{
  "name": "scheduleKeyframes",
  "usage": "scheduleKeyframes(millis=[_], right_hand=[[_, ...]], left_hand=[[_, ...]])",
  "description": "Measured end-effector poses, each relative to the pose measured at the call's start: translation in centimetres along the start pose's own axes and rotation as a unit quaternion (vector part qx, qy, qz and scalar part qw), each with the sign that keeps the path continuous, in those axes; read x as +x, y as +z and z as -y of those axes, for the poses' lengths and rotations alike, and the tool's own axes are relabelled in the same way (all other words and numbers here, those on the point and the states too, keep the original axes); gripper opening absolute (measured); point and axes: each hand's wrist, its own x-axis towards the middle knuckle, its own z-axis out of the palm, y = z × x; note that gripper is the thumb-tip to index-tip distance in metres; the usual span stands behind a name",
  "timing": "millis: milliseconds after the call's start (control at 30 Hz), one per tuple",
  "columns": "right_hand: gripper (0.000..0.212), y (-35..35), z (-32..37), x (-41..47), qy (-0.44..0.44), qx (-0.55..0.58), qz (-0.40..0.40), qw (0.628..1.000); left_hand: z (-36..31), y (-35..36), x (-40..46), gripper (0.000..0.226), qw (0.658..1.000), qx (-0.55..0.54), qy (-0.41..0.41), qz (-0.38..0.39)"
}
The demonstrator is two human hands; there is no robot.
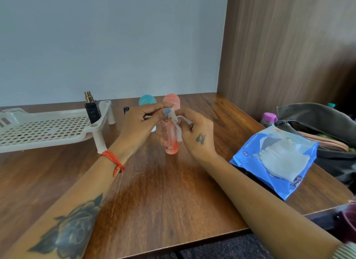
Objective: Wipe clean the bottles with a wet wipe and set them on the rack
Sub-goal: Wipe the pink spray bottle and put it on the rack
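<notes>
A slim pink spray bottle point(170, 138) stands upright on the wooden table point(173, 191), its cap off. My left hand point(141, 123) pinches the bottle's top at the nozzle. My right hand point(196, 132) presses a white wet wipe point(178, 128) against the bottle's right side. A pink cap point(172, 101) and a teal cap point(147, 100) show just behind my hands. A black perfume bottle with a gold nozzle point(92, 109) stands on the right end of the white perforated rack point(44, 130) at the left.
A blue wet-wipe pack point(277, 160) with a wipe sticking out lies at the right. Behind it sit an open dark bag point(327, 135) and a purple-capped bottle point(268, 119). A small dark object point(126, 110) stands behind my left hand. A wood panel closes the right side.
</notes>
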Motion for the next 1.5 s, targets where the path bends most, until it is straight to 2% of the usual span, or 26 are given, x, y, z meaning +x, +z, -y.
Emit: scheduleKeyframes(millis=[133, 267, 300, 367, 433, 467, 567, 667, 700, 800, 867, 933, 1100, 1233, 1267, 1400, 1500], right_hand=[[0.028, 0.3, -0.1, 0.1, 0.041, -0.012, 0.039, 0.998], [0.031, 0.1, -0.5, 0.3, 0.09, -0.013, 0.117, 0.989], [0.03, 0.1, -0.5, 0.2, 0.094, -0.024, 0.116, 0.989], [0.028, -0.1, -0.2, 0.0, 0.078, -0.024, 0.059, 0.995], [0.024, -0.2, 0.2, -0.2, 0.046, 0.015, 0.01, 0.999], [0.023, -0.2, 0.4, -0.2, 0.033, 0.031, 0.012, 0.999], [0.025, 0.0, 0.4, -0.1, 0.052, 0.048, 0.065, 0.995], [0.027, 0.1, -0.1, 0.0, 0.099, 0.002, 0.127, 0.987], [0.027, 0.0, -0.1, -0.1, 0.097, -0.015, 0.125, 0.987], [0.022, -0.4, 0.2, -0.6, -0.024, -0.031, 0.02, 0.999], [0.021, -0.3, 0.3, -0.8, -0.11, -0.046, 0.006, 0.993], [0.024, -0.1, 0.1, -0.9, -0.14, -0.056, 0.033, 0.988], [0.023, -0.8, -0.3, -1.1, -0.129, -0.071, 0.141, 0.979], [0.024, -0.8, 0.7, -1.0, -0.16, -0.081, 0.086, 0.98], [0.026, -0.7, 1.0, -1.0, -0.171, -0.094, 0.093, 0.976], [0.022, -0.8, 1.1, -1.3, -0.18, -0.129, 0.183, 0.958], [0.022, -1.4, 0.9, -1.1, -0.142, -0.179, 0.295, 0.928]], left_hand=[[0.1, -0.1, 0.1, 0.022, 1.0, -0.005, 0.006, -0.003], [0.3, -0.1, 0.2, 0.023, 1.0, 0.004, 0.003, 0.007], [0.4, -0.1, 0.2, 0.023, 1.0, 0.007, 0.002, 0.007], [0.5, -0.1, 0.3, 0.022, 1.0, 0.009, -0.002, 0.004], [0.4, -0.1, 0.2, 0.021, 1.0, 0.003, -0.003, -0.001], [0.3, -0.1, 0.1, 0.021, 1.0, -0.002, -0.004, -0.003], [0.1, -0.1, 0.1, 0.022, 1.0, 0.004, -0.004, -0.007], [-0.1, -0.1, 0.0, 0.021, 1.0, -0.01, -0.011, -0.016], [0.0, 0.0, 0.0, 0.021, 1.0, -0.011, -0.013, -0.02], [0.1, 0.0, 0.0, 0.023, 0.999, 0.007, -0.018, -0.029], [0.2, -0.1, 0.1, 0.026, 0.999, 0.012, -0.015, -0.034], [0.4, -0.1, 0.0, 0.028, 0.999, 0.014, -0.018, -0.04], [0.7, -0.5, 0.1, 0.028, 0.997, 0.016, -0.039, -0.067], [0.5, -0.3, 0.0, 0.022, 0.997, 0.033, -0.019, -0.069], [0.5, -0.3, 0.1, 0.024, 0.997, 0.041, -0.016, -0.071], [0.7, -0.6, 0.3, 0.022, 0.996, 0.02, -0.032, -0.078], [0.8, -0.6, 0.3, 0.02, 0.996, 0.012, -0.037, -0.085]])
